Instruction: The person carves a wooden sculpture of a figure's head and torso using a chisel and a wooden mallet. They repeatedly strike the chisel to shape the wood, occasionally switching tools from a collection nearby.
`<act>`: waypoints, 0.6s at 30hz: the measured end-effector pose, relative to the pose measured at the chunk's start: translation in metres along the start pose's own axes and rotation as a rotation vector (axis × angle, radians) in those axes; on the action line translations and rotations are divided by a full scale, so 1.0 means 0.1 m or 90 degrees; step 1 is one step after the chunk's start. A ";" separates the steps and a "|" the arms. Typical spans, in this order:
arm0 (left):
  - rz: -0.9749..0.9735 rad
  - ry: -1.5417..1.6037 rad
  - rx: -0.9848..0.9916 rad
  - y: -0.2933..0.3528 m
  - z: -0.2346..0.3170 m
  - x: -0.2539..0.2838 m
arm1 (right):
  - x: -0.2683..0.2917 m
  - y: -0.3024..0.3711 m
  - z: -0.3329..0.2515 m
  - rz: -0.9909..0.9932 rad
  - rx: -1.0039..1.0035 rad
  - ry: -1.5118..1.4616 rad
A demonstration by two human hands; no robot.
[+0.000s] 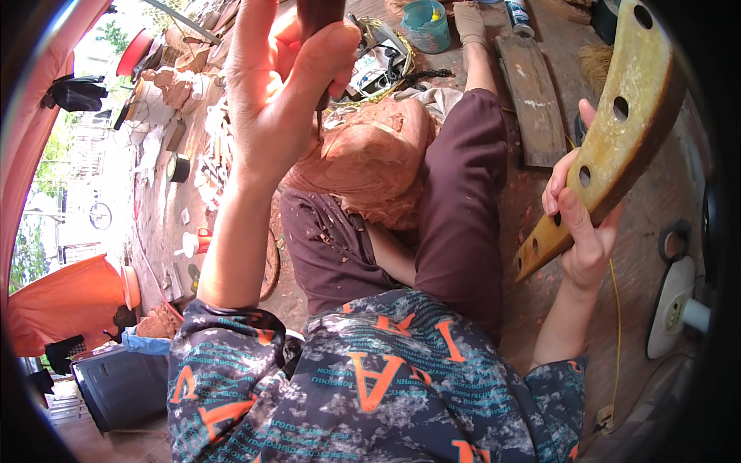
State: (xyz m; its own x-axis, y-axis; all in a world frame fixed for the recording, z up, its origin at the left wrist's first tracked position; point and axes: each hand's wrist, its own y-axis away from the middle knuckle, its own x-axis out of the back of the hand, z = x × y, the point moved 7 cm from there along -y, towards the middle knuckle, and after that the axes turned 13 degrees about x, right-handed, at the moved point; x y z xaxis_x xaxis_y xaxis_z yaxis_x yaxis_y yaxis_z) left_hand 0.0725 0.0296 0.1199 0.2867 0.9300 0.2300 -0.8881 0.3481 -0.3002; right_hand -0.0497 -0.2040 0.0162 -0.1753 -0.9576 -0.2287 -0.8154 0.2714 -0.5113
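My left hand (266, 100) is raised, its fingers closed around the dark handle of a chisel (319, 19). The thin shaft points down and its tip is at the left side of a reddish-brown carved wood block (378, 154), which rests between my legs; whether the tip touches cannot be made out. Off to the right, my right hand (583, 231) grips a long, curved, yellowish mallet-like bar (606, 150) with several round holes along it. The bar is tilted, its wide end up at the top right, well apart from the block.
A worn wooden plank (532, 100) lies beyond my right leg. At the back stand a teal bucket (426, 27) and a spray can (519, 18). Tape (177, 167) and wood scraps lie left; a white fan base (670, 307) stands right, near a yellow cord (616, 332).
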 end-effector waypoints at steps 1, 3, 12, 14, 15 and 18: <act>-0.059 0.051 -0.039 0.00 0.05 -0.04 | 0.01 0.01 0.00 0.003 0.000 -0.004; -0.029 0.020 -0.001 0.00 0.03 -0.05 | 0.01 0.02 0.01 0.006 -0.006 -0.011; -0.175 -0.068 0.083 -0.01 -0.13 -0.24 | 0.01 -0.03 -0.04 0.017 0.002 0.064; -0.232 -0.080 0.094 0.00 -0.17 -0.39 | -0.06 -0.07 -0.07 0.009 0.004 0.123; -0.263 -0.069 0.081 0.00 -0.19 -0.47 | -0.08 -0.09 -0.08 0.000 0.003 0.154; -0.269 -0.096 0.100 -0.04 -0.21 -0.49 | -0.12 -0.13 -0.13 -0.089 0.117 0.363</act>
State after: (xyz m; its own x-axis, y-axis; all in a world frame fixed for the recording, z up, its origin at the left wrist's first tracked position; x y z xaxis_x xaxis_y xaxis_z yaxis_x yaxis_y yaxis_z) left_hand 0.0696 -0.0154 0.0905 0.5900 0.6789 0.4371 -0.7516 0.6595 -0.0099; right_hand -0.0445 -0.1972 0.0362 -0.3826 -0.8725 0.3039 -0.7522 0.1031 -0.6509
